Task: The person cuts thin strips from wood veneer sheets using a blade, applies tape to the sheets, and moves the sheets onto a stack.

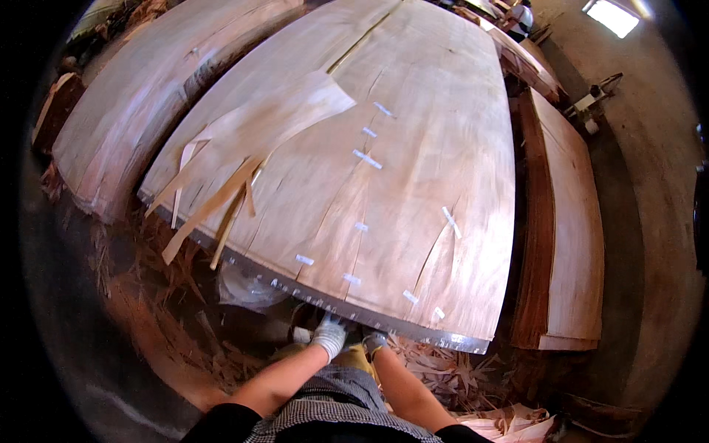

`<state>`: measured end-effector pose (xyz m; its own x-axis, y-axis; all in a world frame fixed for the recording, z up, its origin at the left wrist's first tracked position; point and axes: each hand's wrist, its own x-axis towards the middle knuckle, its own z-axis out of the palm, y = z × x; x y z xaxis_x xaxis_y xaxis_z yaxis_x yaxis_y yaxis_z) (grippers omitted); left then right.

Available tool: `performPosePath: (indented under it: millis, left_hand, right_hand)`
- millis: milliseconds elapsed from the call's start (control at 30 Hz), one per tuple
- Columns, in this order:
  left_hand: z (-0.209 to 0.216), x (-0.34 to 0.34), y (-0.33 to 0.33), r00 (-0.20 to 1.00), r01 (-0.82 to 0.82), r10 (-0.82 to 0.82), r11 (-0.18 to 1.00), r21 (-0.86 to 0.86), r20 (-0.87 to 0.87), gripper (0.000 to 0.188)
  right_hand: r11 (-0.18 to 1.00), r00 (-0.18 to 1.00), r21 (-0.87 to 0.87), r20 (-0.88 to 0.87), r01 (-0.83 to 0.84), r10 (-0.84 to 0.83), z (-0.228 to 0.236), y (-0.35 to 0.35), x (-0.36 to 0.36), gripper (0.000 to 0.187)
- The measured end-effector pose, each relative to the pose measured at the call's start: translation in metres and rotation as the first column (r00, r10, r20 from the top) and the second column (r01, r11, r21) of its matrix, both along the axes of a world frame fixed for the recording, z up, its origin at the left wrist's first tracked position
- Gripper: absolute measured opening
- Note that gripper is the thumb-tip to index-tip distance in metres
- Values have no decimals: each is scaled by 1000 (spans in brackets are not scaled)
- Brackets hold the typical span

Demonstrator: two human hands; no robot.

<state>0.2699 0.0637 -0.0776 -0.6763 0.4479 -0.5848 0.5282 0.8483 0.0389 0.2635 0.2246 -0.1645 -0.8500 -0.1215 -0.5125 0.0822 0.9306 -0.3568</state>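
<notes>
A large pale wood veneer sheet (413, 170) covers the worktable in front of me, with cracks running lengthwise. Several short pieces of white tape (367, 159) cross these cracks. On its left part lies a torn veneer piece (273, 122), and narrow strips (214, 199) trail from it past the near edge. My left hand (330, 336), in a white glove, is at the dark table edge (325, 299). Close beside it, my right hand (374, 342), gloved in grey, is low by the same edge. The fingers of both hands are hidden or in shadow, so what they hold cannot be made out.
Stacks of veneer stand left (140, 111) and right (569, 229) of the table. Veneer scraps (443, 365) litter the floor around my feet. A clear plastic bag (251, 289) is below the near edge. Another person (520, 18) is at the far right.
</notes>
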Motion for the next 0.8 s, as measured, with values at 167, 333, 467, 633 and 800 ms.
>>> performPosePath:
  millis: [167,333,467,633,800]
  left_hand:
    - [-7,6,-4,991,-130,131,991,-35,41,56]
    - [-10,3,0,991,-135,137,981,140,-6,78]
    - [-31,7,-6,978,-133,162,972,196,-135,78]
    - [98,-13,126,835,100,-249,946,310,491,53]
    - [143,-21,329,887,-86,-273,696,712,373,45]
  right_hand:
    - [954,981,298,-192,22,38,11,128,62,25]
    - [137,337,342,-639,930,-691,125,353,240,7]
    - [247,-232,-507,-706,826,-669,145,420,292,8]
    - [56,-7,-453,-136,890,-991,121,463,240,6]
    - [686,662,-320,-199,653,-723,136,478,117,19]
